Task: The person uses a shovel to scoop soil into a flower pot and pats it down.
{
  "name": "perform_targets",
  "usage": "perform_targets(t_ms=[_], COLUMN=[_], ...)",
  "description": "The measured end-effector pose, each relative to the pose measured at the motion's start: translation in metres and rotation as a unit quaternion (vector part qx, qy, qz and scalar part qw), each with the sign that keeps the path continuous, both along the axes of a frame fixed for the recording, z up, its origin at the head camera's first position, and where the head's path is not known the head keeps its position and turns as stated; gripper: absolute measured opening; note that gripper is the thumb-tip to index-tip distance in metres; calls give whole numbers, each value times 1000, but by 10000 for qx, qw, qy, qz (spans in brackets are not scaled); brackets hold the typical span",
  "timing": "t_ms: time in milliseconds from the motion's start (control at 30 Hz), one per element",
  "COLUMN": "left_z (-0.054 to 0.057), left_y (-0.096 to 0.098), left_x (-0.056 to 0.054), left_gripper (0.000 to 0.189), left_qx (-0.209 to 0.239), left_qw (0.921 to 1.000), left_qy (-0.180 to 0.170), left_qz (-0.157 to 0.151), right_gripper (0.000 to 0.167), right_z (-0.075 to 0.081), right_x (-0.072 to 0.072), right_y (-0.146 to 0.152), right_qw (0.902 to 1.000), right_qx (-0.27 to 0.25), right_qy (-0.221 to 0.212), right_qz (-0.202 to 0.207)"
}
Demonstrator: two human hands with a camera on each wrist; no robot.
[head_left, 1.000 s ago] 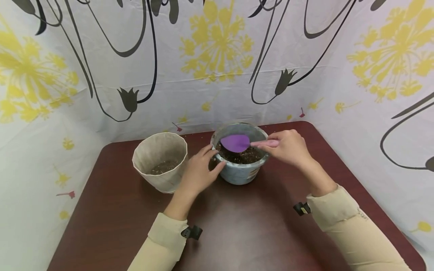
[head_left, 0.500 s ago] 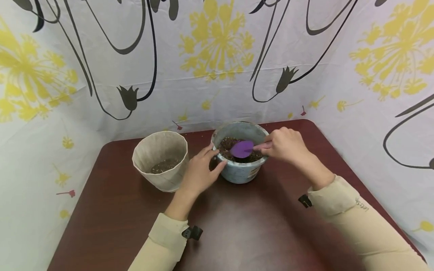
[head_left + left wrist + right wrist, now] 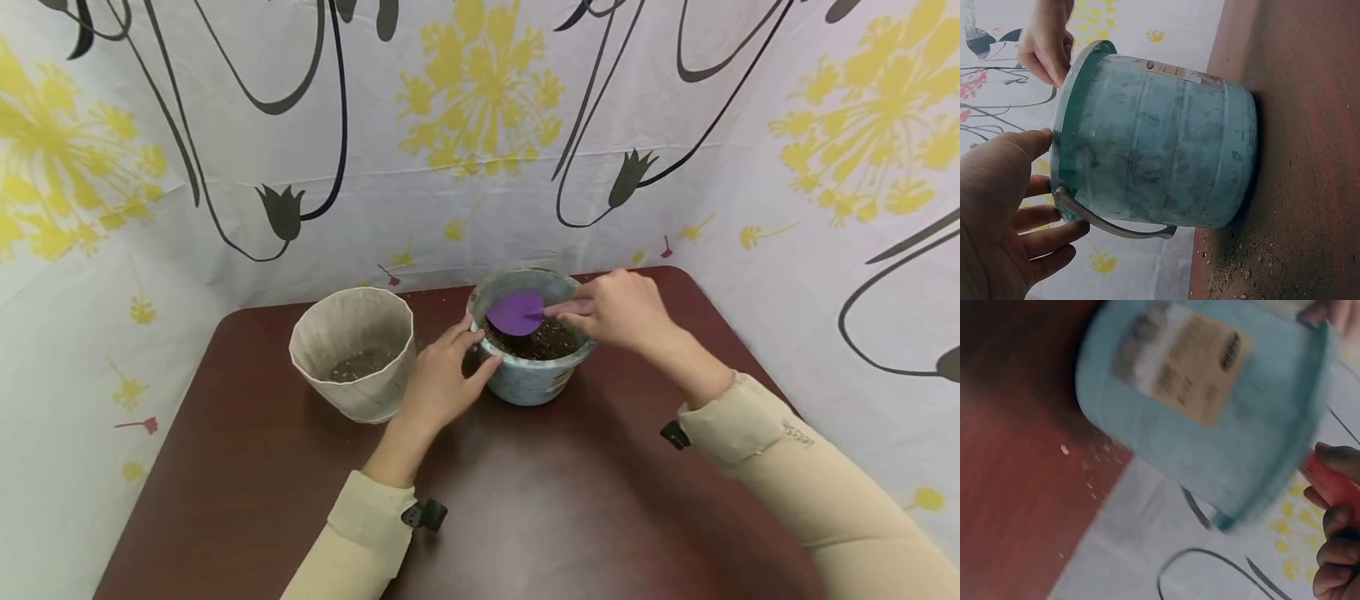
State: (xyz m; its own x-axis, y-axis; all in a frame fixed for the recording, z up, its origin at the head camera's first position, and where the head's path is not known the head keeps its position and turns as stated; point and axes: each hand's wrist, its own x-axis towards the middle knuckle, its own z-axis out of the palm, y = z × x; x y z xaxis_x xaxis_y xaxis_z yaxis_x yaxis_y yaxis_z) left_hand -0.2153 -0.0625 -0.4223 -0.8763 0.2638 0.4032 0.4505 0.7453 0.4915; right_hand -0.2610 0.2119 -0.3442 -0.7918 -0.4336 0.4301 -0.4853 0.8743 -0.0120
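A light blue plastic bucket (image 3: 532, 383) with dark soil (image 3: 543, 340) inside stands at the back of the table. My right hand (image 3: 626, 308) grips the pink handle (image 3: 1334, 484) of a trowel. Its purple blade (image 3: 516, 313) lies over the soil, inside the bucket's rim. My left hand (image 3: 441, 379) rests at the bucket's left rim, thumb and fingers spread and only slightly bent. In the left wrist view, its fingers (image 3: 1054, 240) lie beside the bucket's carrying handle (image 3: 1116, 230).
Left of the bucket stands a cream fluted pot (image 3: 360, 396), a little soil at its bottom. Crumbs of soil (image 3: 1241, 272) lie on the dark red table (image 3: 517, 492). A flower-patterned cloth (image 3: 465, 225) encloses the back and sides.
The trowel blade dips right and down into the soil, then comes back up and left. My right hand moves with it. The left hand stays at the rim.
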Motion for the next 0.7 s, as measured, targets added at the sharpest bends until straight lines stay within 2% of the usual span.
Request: perform_targets(t_ms=[100, 167, 233, 333, 400, 467, 533, 700], left_z=[0, 0, 0, 0, 1, 2, 3, 7], left_y=[0, -1, 0, 0, 1, 2, 3, 7], left_x=[0, 1, 1, 1, 1, 0, 0, 2], left_gripper=[54, 54, 54, 54, 54, 54, 54, 55], left_qx=[-16, -13, -3, -12, -53, -96, -137, -71], left_qw=[10000, 10000, 10000, 10000, 10000, 9999, 9998, 9995], left_qy=[-27, -44, -65, -47, -23, -4, -3, -75], left_qz=[-11, -23, -20, -4, 24, 52, 118, 298], right_gripper=[37, 36, 33, 27, 26, 18, 10, 18], right_z=[-4, -1, 6, 20, 27, 30, 28, 18], right_x=[-1, 0, 1, 4, 5, 4, 2, -4], right_y=[-4, -4, -2, 0, 0, 0, -1, -1], right_qw=[9966, 9940, 9939, 9966, 9980, 9973, 9942, 9783], right_qx=[128, 309, 426, 549, 566, 658, 839, 1639], right_qy=[-594, -736, -706, -406, -67, 316, 667, 1178], right_qz=[-551, -747, -737, -459, -273, -119, 58, 464])
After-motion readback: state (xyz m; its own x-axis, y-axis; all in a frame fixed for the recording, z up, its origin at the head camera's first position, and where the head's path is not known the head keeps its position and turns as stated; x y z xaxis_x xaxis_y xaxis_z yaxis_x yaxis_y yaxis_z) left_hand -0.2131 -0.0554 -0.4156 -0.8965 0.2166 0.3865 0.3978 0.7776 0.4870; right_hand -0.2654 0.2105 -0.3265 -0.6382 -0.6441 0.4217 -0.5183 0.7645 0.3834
